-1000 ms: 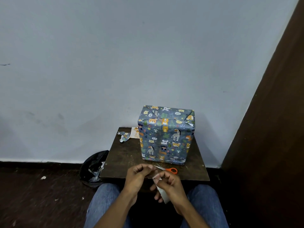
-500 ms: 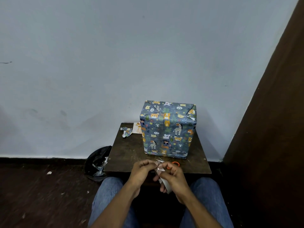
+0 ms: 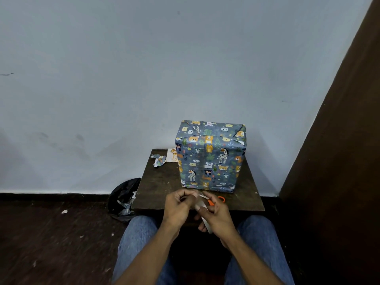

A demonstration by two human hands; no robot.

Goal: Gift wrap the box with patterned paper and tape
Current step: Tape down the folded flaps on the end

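Hands (image 3: 197, 208) shifted nearer box (image 3: 210, 156) | scissors (image 3: 220, 200) partly hidden | bag (image 3: 123, 198) lft

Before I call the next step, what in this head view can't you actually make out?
- Tape roll: mostly hidden by the right hand; its loose end cannot be made out.
- Scissors: only an orange handle shows behind that hand.
- Left hand: its pinch is too small to read.
- Box: back and underside face away from the camera.

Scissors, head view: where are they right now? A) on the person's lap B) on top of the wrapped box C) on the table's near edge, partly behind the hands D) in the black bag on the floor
C: the orange scissors lie on the table in front of the wrapped box, handles showing past the right hand.
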